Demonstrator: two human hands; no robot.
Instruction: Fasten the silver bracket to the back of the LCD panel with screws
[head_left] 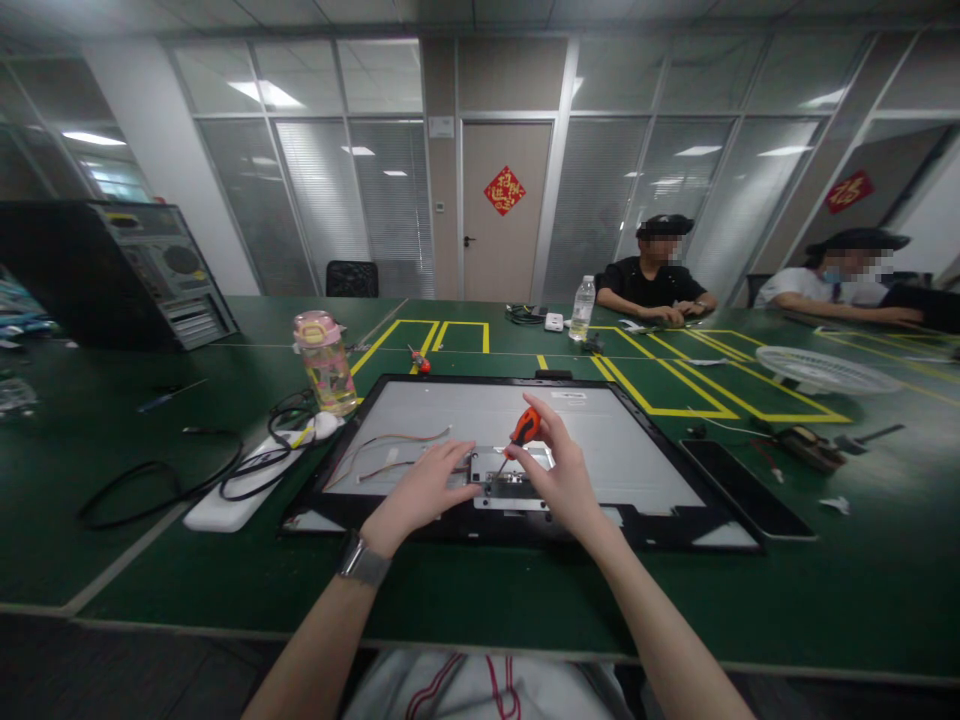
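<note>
A monitor panel (600, 440) lies face down on the green table, its grey metal back up, inside a black frame. My right hand (559, 475) is closed round an orange-handled screwdriver (525, 427), whose tip points down at a small metal circuit cover (504, 478) near the panel's front edge. My left hand (427, 488) rests on the panel just left of that cover, fingers stretched towards it and touching its edge. Thin coloured wires (390, 455) trail over the panel to the left of my left hand.
Left of the panel are a pink-lidded bottle (325, 362), black cables (225, 470) over a white keyboard and a desktop computer case (127, 275). A second red screwdriver (418, 361) lies behind. A phone (742, 490) and a fan grille (825, 370) are right. Two people sit at the far side.
</note>
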